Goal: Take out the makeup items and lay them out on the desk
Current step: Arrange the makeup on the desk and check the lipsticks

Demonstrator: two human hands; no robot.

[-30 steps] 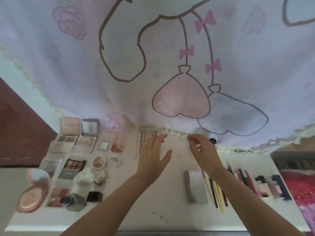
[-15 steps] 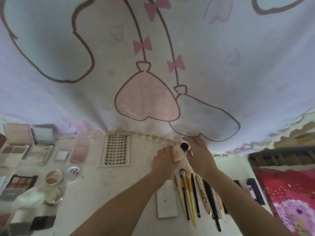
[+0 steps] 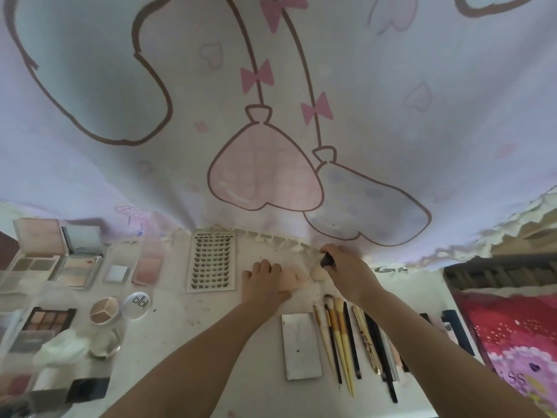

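My left hand [image 3: 261, 282] grips a peach makeup sponge [image 3: 294, 280] and holds it down on the white desk [image 3: 187, 333], right of the lash tray [image 3: 212, 260]. My right hand [image 3: 346, 271] pinches a small dark sponge [image 3: 327, 260] just above the desk near the curtain hem. A pale beige sponge [image 3: 318, 274] lies between the two hands. Below them lie several brushes and pencils [image 3: 342, 336] in a row and a grey flat case [image 3: 301, 346].
Open palettes [image 3: 57, 257], a round three-colour pot [image 3: 104, 309], a clear lid [image 3: 136, 304] and more compacts fill the desk's left. A printed curtain [image 3: 271, 116] hangs along the back edge. A dark box [image 3: 500, 273] and red fabric [image 3: 512, 336] lie at the right.
Both hands moved from the lash tray to the right. The left hand brought the peach sponge down onto the desk. The right hand took hold of the dark sponge.
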